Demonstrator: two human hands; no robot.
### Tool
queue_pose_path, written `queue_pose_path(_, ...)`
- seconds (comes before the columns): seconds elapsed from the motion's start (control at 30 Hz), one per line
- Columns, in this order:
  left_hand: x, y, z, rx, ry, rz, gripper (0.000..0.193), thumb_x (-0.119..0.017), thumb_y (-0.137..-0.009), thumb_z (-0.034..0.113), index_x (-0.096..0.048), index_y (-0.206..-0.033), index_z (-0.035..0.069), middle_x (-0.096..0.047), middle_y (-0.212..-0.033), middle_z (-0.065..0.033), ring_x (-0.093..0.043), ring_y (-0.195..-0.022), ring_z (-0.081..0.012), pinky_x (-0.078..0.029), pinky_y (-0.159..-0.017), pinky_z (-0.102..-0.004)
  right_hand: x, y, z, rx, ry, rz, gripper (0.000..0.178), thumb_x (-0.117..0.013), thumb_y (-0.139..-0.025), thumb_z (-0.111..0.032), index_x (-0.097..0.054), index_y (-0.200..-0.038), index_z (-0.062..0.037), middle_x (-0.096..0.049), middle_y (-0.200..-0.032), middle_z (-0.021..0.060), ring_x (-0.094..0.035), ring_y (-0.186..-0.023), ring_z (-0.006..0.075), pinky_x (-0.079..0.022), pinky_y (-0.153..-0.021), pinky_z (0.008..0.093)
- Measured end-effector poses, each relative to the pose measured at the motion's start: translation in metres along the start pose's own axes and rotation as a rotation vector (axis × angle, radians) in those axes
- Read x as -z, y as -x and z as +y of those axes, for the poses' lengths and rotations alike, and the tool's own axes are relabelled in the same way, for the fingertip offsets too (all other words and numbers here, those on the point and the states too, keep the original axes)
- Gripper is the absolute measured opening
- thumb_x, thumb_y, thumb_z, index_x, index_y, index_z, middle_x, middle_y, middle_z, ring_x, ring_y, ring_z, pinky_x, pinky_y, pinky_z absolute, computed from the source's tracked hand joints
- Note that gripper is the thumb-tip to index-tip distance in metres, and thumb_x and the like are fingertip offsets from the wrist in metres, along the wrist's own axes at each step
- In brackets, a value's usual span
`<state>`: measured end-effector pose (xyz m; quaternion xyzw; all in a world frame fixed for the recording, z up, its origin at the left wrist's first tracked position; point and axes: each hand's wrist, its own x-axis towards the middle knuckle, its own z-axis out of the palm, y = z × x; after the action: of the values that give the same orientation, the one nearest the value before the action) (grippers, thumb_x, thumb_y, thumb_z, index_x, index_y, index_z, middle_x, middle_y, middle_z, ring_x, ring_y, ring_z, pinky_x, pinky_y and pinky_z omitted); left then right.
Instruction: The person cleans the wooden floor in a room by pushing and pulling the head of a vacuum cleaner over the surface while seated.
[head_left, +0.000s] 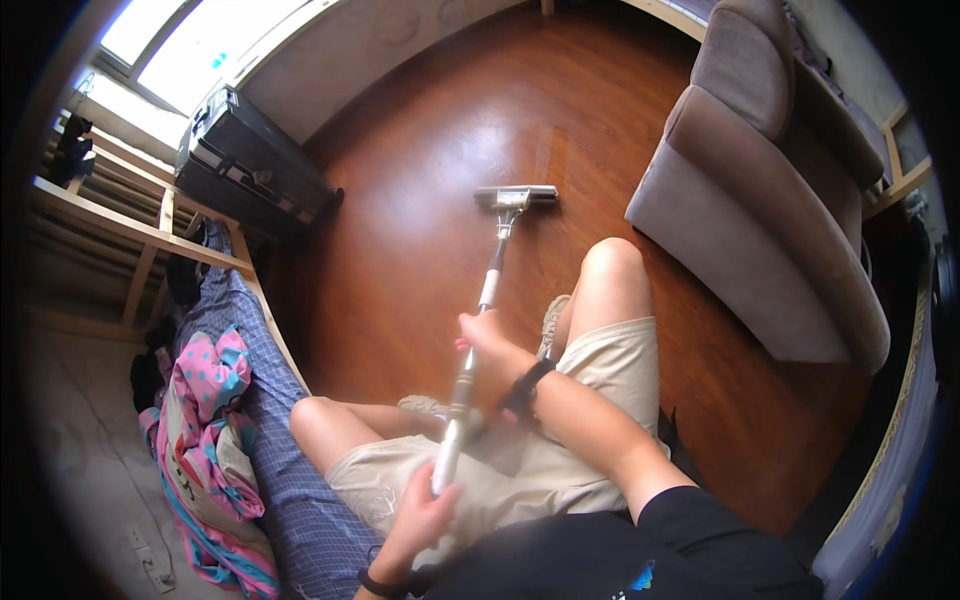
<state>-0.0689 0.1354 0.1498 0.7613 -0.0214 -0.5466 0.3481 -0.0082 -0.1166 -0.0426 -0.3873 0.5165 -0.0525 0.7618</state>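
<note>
The left hand (425, 508) is gripping the near end of a mop (464, 385) in a closed fist; the right hand (484, 335) is wrapping its pole (489, 290) farther forward. The mop's head (515, 197) is resting on the brown floor (400, 250). A blue emblem (641, 576) is showing on the black shirt (560, 555), a pale motif (383, 500) on the beige shorts (605, 370).

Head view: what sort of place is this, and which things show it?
Probably a bedroom: a long blue checked fabric sheet, a crumpled pink blanket with blue dots, and a boxy black suitcase.
</note>
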Motion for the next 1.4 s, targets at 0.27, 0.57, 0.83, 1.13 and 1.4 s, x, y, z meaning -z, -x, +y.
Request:
queue_pose_path(0.27,-0.035,-0.106,0.036,-0.363,-0.132,0.039,0.03,-0.055,-0.089,0.021,-0.056,-0.11,-0.001,-0.06,-0.072,-0.008,-0.059,-0.057,-0.0138,-0.048,-0.048,-0.0296,0.007,-0.021,-0.053,0.167,0.462,0.203,0.064,-0.062,-0.079,-0.024,-0.038,-0.125,0.0137,-0.062,-0.099,0.0243,-0.066,-0.092,0.0298,-0.054,-0.073,0.0393)
queue_pose_path(0.57,-0.042,-0.209,0.192,-0.339,-0.263,-0.02,0.021,-0.051,-0.09,0.021,-0.054,-0.08,0.002,-0.053,-0.061,-0.0041,-0.049,-0.043,-0.0135,-0.038,-0.036,-0.0286,0.031,0.016,-0.088,0.28,0.068,0.196,0.07,-0.061,-0.084,-0.031,-0.034,-0.135,0.0093,-0.058,-0.111,0.0278,-0.063,-0.096,0.0327,-0.052,-0.08,0.0415)
queue_pose_path(0.83,-0.016,-0.204,0.135,-0.337,-0.189,-0.046,0.019,-0.057,-0.091,0.02,-0.05,-0.081,0.006,-0.049,-0.063,0.0004,-0.045,-0.047,-0.0091,-0.038,-0.041,-0.0252,0.048,-0.021,-0.073,0.257,0.049,0.133,0.046,-0.057,-0.089,-0.027,-0.045,-0.118,0.0065,-0.06,-0.103,0.017,-0.061,-0.086,0.0238,-0.049,-0.071,0.0369)
queue_pose_path(1.13,0.037,-0.019,0.017,-0.082,0.112,-0.108,0.029,-0.054,-0.095,0.009,-0.047,-0.122,0.003,-0.048,-0.078,0.0025,-0.039,-0.055,-0.0038,-0.032,-0.044,-0.0194,-0.008,-0.025,-0.011,0.089,0.181,-0.004,0.037,-0.058,-0.087,-0.027,-0.058,-0.095,0.0088,-0.064,-0.074,0.0175,-0.066,-0.062,0.026,-0.052,-0.054,0.0391)
queue_pose_path(1.4,0.001,0.029,-0.034,0.002,0.293,-0.007,0.035,-0.056,-0.094,0.011,-0.043,-0.126,0.004,-0.041,-0.066,0.0026,-0.036,-0.045,-0.005,-0.027,-0.037,-0.0206,-0.015,0.049,0.022,-0.049,0.304,-0.193,0.072,-0.053,-0.086,-0.016,-0.009,-0.133,0.0155,-0.057,-0.075,0.0153,-0.058,-0.054,0.0196,-0.05,-0.045,0.0334)
